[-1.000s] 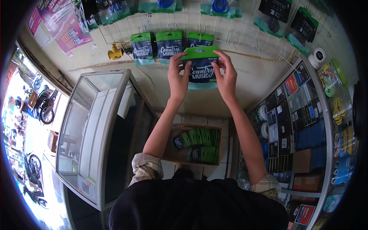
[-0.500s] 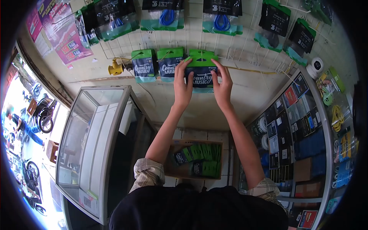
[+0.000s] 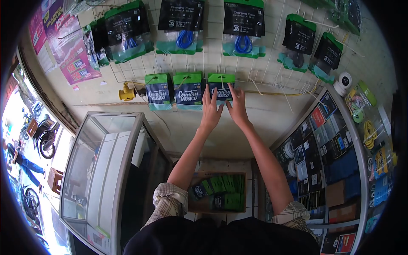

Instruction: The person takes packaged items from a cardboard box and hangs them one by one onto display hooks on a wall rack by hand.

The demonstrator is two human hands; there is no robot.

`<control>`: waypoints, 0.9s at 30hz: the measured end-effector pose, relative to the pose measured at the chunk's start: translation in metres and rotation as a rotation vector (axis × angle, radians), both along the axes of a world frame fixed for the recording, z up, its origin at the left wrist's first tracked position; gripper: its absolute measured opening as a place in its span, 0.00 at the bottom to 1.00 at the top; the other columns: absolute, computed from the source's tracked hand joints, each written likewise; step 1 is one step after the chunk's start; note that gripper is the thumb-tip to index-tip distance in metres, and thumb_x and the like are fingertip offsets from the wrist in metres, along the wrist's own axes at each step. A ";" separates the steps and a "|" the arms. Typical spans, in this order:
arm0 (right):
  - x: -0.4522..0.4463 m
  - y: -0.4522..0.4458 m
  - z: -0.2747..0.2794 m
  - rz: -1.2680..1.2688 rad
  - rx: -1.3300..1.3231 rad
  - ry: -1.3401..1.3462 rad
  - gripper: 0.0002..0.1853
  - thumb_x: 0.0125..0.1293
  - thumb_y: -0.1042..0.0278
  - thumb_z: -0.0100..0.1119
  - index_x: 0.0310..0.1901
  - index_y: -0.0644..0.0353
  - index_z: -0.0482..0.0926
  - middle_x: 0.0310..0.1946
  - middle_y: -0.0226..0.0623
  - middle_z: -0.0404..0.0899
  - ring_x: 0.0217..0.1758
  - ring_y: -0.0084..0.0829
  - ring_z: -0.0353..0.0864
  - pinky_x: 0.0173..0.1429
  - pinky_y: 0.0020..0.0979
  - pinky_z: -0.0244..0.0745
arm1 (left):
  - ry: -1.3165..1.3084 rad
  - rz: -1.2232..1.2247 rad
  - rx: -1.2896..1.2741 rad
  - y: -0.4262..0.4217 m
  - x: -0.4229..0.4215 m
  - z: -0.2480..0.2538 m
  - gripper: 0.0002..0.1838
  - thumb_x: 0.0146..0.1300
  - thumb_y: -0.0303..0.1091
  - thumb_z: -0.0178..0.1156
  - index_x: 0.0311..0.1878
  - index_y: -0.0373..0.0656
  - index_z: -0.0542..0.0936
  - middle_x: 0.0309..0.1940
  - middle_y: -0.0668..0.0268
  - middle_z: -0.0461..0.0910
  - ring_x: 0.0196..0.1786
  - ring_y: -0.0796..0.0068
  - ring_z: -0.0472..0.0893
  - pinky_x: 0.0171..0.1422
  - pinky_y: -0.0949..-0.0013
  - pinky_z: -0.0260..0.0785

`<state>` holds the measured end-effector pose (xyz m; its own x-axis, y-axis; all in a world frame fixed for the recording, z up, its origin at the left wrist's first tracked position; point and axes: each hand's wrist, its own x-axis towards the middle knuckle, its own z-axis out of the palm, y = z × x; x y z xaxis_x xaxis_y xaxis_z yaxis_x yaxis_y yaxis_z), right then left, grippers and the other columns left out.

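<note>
A green-topped dark blue "Country Music" packet (image 3: 221,80) hangs on a wall hook, third in a row beside a middle packet (image 3: 188,93) and a left packet (image 3: 159,92). My left hand (image 3: 211,109) rests over its left and lower part, fingers stretched upward. At its right edge is my right hand (image 3: 237,107), with fingers spread apart and the thumb towards the left thumb. Neither hand grips the packet; the fingers lie against or just in front of it. Part of its front is hidden behind the fingers.
Below my arms, a cardboard box (image 3: 199,208) holds several similar packets. A glass display case (image 3: 140,127) stands left, and a stocked glass counter (image 3: 361,170) right. Charging cable packs (image 3: 243,25) hang above on the wire grid (image 3: 276,63). Bare hooks (image 3: 280,91) project to the right.
The packet has gone from between both hands to hanging on its hook in line with the others. My hands have loosened from its sides. The camera view has tilted upward.
</note>
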<state>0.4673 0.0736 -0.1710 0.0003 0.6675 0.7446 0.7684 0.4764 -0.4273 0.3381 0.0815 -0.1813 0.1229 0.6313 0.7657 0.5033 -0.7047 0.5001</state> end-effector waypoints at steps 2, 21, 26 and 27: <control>0.005 -0.009 -0.008 0.009 -0.035 0.025 0.38 0.55 0.81 0.60 0.68 0.50 0.58 0.59 0.56 0.56 0.57 0.50 0.66 0.60 0.44 0.64 | 0.004 -0.016 -0.020 -0.009 -0.002 -0.007 0.39 0.52 0.24 0.63 0.68 0.43 0.58 0.71 0.50 0.45 0.71 0.46 0.50 0.72 0.53 0.48; 0.052 -0.242 -0.246 0.068 -0.611 0.111 0.17 0.58 0.81 0.55 0.50 0.59 0.73 0.48 0.46 0.68 0.53 0.46 0.70 0.56 0.40 0.68 | 0.091 -0.400 -0.859 -0.223 -0.009 -0.249 0.21 0.57 0.22 0.57 0.55 0.41 0.72 0.49 0.55 0.75 0.52 0.55 0.75 0.57 0.60 0.66; 0.042 -0.305 -0.281 0.134 -0.938 -0.027 0.16 0.60 0.76 0.55 0.51 0.65 0.73 0.45 0.46 0.72 0.52 0.45 0.69 0.57 0.41 0.67 | 0.212 -0.473 -1.071 -0.274 -0.006 -0.307 0.24 0.55 0.22 0.58 0.57 0.40 0.70 0.53 0.52 0.71 0.55 0.53 0.72 0.59 0.59 0.65; 0.041 -0.311 -0.289 0.128 -0.948 -0.024 0.16 0.60 0.76 0.55 0.51 0.65 0.73 0.45 0.46 0.72 0.52 0.45 0.69 0.57 0.41 0.67 | 0.208 -0.485 -1.121 -0.281 -0.006 -0.316 0.27 0.54 0.23 0.58 0.59 0.39 0.67 0.55 0.51 0.68 0.59 0.50 0.68 0.61 0.58 0.63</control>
